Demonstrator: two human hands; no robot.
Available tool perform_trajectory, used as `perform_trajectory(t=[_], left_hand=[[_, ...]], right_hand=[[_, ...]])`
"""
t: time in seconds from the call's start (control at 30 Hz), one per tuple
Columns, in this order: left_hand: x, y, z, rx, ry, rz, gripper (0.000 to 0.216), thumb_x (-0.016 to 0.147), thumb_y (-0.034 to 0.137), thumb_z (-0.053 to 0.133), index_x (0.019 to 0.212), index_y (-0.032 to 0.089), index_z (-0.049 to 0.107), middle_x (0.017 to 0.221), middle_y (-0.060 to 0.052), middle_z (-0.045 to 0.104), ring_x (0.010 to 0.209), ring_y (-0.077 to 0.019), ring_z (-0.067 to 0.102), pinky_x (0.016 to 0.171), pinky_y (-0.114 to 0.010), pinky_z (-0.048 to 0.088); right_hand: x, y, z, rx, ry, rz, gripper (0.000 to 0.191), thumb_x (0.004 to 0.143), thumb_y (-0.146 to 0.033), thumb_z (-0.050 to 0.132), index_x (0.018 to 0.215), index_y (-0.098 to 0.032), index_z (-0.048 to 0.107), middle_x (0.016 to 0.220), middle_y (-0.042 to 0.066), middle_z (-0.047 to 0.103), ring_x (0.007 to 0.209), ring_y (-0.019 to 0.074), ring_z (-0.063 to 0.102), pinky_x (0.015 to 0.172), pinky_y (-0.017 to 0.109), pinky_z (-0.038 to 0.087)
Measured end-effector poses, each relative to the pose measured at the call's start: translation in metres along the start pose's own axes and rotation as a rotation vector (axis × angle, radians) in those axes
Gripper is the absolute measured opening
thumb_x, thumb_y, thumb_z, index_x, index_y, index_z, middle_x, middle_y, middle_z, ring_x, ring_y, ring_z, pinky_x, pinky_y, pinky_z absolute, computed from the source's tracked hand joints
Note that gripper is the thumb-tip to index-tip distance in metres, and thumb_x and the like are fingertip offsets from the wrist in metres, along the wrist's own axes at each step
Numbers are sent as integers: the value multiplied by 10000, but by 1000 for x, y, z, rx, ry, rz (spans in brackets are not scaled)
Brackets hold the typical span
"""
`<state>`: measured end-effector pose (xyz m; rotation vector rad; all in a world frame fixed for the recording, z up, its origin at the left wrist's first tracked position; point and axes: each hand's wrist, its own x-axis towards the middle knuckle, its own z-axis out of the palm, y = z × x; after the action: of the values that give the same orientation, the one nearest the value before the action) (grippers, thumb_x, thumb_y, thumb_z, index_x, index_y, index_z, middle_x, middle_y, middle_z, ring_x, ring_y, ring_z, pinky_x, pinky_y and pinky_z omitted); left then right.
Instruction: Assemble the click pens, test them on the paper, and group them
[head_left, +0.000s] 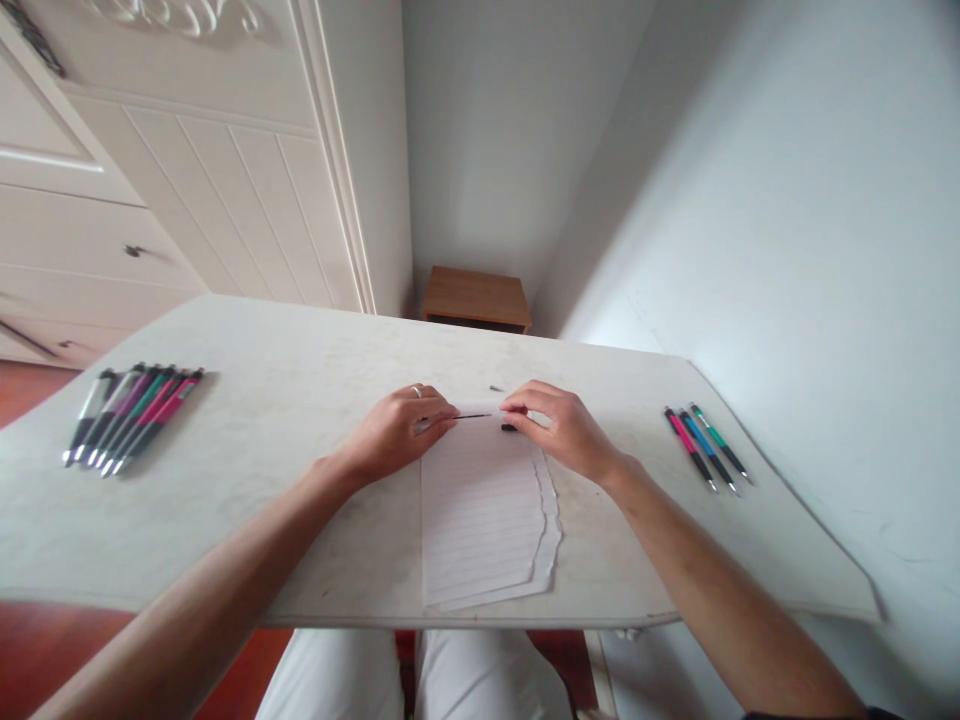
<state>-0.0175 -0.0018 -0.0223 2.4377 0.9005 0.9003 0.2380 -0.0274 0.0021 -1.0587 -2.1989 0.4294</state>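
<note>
My left hand (pixel 409 425), a ring on one finger, pinches a thin dark pen refill (pixel 474 416) that points right, above the top of the lined paper sheets (pixel 480 520). Facing it, my right hand (pixel 559 425) has thumb and forefinger pinched close to the refill's tip. Whatever is between those fingertips is too small to make out. Just under the right fingertips is a short black pen part (pixel 509 427); whether the fingers touch it, I cannot tell. A small dark pen tip (pixel 496 388) lies on the table beyond the hands.
On the white table (pixel 322 540), several pens (pixel 135 415) lie side by side at the left. Three pens (pixel 705 445), pink, blue and green, lie at the right near the wall (pixel 825 250). A white cabinet (pixel 247 200) and a brown wooden box-like stand (pixel 478 295) are beyond the table.
</note>
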Motion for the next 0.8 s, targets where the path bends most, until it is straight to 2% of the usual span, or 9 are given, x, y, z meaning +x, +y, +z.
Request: perform_trajectory(t=[0.33, 0.53, 0.8], left_hand=[[0, 3, 1, 0, 5, -24, 173, 884, 219, 549, 879, 187, 719, 854, -49, 706, 825, -173, 646, 775, -282, 502], [0, 3, 1, -11, -2, -26, 182, 889, 223, 544, 889, 190, 722, 866, -52, 710, 839, -176, 644, 789, -287, 503], [0, 1, 2, -11, -10, -34, 187, 903, 258, 555, 936, 192, 727, 871, -52, 707, 842, -177, 645, 786, -286, 502]], right_hand=[[0, -2, 7, -14, -6, -30, 124, 901, -161, 589, 951, -210, 692, 907, 59, 693, 830, 172, 654, 772, 297, 525], [-1, 1, 10, -23, 25, 6, 221, 894, -157, 585, 1087, -220, 671, 894, 51, 685, 773, 164, 655, 765, 309, 531], [-2, 2, 9, -51, 22, 24, 300, 870, -127, 611, 1148, -236, 640, 889, 36, 678, 790, 167, 646, 799, 321, 524]])
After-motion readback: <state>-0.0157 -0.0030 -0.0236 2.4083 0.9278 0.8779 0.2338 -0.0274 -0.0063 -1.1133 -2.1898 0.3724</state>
